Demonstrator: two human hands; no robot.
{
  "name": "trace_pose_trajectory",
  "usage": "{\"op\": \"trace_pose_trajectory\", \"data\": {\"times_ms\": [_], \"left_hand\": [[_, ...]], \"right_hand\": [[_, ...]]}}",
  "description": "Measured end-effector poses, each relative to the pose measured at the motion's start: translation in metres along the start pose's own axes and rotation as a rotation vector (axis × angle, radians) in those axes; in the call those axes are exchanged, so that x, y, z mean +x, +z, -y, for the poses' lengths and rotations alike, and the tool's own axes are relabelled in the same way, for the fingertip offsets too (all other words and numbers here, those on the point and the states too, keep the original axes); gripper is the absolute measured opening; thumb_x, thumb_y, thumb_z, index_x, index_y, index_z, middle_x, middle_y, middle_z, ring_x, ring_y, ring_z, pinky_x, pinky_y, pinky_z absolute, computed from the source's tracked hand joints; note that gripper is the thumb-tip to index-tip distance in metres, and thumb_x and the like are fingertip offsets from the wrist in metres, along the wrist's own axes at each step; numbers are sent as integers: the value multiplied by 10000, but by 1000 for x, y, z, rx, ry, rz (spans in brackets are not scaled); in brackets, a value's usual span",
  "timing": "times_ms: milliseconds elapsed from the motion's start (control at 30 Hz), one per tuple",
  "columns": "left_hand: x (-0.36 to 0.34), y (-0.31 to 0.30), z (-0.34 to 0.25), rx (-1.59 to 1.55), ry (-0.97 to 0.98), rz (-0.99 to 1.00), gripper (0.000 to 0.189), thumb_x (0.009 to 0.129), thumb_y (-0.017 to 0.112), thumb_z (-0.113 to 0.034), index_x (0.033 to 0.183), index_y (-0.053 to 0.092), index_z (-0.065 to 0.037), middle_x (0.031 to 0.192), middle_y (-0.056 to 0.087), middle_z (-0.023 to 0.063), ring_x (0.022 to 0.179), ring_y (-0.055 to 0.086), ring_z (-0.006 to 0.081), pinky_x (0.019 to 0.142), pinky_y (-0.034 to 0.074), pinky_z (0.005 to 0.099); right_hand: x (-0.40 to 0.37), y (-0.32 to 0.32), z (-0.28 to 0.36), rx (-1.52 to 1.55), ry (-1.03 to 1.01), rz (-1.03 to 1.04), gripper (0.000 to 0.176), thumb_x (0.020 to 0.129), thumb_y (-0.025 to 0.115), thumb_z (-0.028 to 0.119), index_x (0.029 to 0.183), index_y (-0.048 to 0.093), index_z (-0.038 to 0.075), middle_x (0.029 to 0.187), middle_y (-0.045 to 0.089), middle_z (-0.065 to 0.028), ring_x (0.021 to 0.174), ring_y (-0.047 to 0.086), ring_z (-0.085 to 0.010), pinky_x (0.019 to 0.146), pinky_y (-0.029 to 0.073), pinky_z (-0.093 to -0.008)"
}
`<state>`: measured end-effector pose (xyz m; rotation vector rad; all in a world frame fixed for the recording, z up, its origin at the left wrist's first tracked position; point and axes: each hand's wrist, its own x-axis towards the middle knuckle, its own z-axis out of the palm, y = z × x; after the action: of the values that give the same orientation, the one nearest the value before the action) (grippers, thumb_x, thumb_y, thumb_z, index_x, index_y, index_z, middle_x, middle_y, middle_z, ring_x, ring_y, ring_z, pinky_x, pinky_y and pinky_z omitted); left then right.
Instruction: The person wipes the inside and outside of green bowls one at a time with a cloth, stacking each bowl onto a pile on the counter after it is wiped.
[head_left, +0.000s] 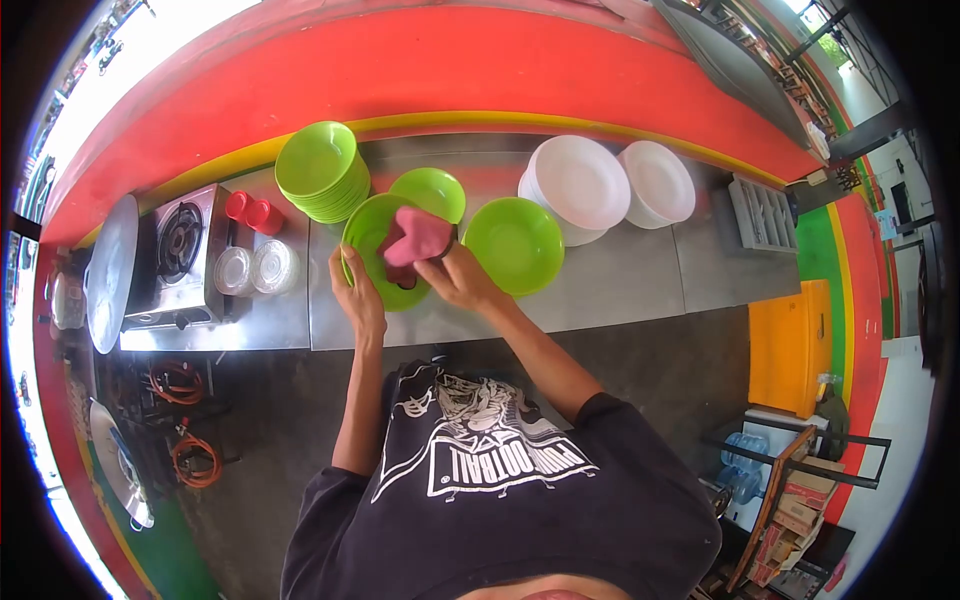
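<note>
In the head view my left hand (358, 290) grips the near left rim of a green bowl (366, 225), which is tilted with its inside toward me. My right hand (462, 275) is closed on a pink cloth (420, 236) that lies against the inside of this bowl. Part of the cloth hangs down into the bowl, and some of my right fingers are hidden by it. Just behind is another green bowl (438, 188), partly covered by the held one. To the right of my right hand sits a wider green bowl (515, 245). A tall stack of green bowls (318, 165) stands at the back left.
Stacked white plates (578, 180) and more white plates (660, 182) stand right on the metal counter (620, 275). A grey rack (765, 215) is at the right end. Leftward are red containers (262, 215), clear lids (275, 266) and a gas stove (180, 245). A red wall (480, 75) runs behind.
</note>
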<state>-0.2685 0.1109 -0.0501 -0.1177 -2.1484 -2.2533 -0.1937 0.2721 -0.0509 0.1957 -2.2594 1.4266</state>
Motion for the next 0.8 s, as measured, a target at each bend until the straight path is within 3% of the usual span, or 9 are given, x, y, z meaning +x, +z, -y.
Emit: {"op": "trace_pose_trajectory", "data": {"times_ms": [33,133,167,267,367,500,600,700,800], "left_hand": [[0,-3,-3,-6,-5,7,449,1077,482,-390,1217,580,25,996,596,55,904,531,129,816,449,284],[-8,-14,-21,-12,-72,115,448,1078,476,-399,1185,597,19,987,592,39,919,521,123,827,449,284],[-10,-16,-28,-7,-49,119,446,1078,477,-399,1182,598,18,985,594,35,920,521,119,827,448,280],[-18,-26,-41,-1,-1,116,443,1077,481,-398,1173,603,17,980,600,29,920,521,109,827,447,271],[-29,-34,-46,-15,11,81,445,1075,486,-399,1158,611,21,974,610,28,911,525,104,823,448,269],[-55,-36,-49,-54,-77,65,478,1064,482,-448,1134,624,3,983,632,36,879,569,108,782,470,262],[-83,-32,-47,-133,-127,68,506,1061,477,-464,1173,624,8,1033,657,63,906,618,125,795,500,266],[-111,-25,-54,-225,-168,111,516,1065,473,-450,1219,616,21,1073,671,82,954,636,134,838,511,265],[-138,-19,-66,-231,-162,184,506,1075,451,-439,1228,615,14,1071,674,74,960,637,134,853,513,269]], "right_hand": [[4,13,10,-9,-103,-83,459,978,612,309,1339,536,36,1293,587,-227,1207,554,-410,1034,425,-471],[6,32,4,-346,-191,142,440,965,606,347,1267,591,28,1248,603,-220,1157,568,-385,1028,416,-484],[3,37,4,-414,-105,231,447,958,590,383,1206,616,11,1208,612,-213,1125,572,-366,1024,408,-495],[-3,45,29,-475,-124,160,461,966,572,402,1180,613,-4,1210,608,-206,1132,570,-368,1014,419,-486],[-24,56,51,-406,-36,84,453,976,559,388,1178,605,-14,1243,589,-207,1129,574,-380,991,437,-481],[-54,35,88,-201,189,544,494,1001,507,355,1297,536,-39,1317,533,-255,1139,565,-439,994,442,-493],[-72,29,100,198,95,370,484,1011,488,369,1245,554,-50,1262,541,-269,1143,548,-444,1003,428,-493],[-88,16,103,191,12,358,497,1015,481,409,1154,595,-55,1202,548,-275,1128,532,-437,993,419,-489],[-100,-7,101,-164,-131,459,533,1013,480,447,1128,614,-56,1170,553,-274,1114,523,-421,988,413,-482]]}}
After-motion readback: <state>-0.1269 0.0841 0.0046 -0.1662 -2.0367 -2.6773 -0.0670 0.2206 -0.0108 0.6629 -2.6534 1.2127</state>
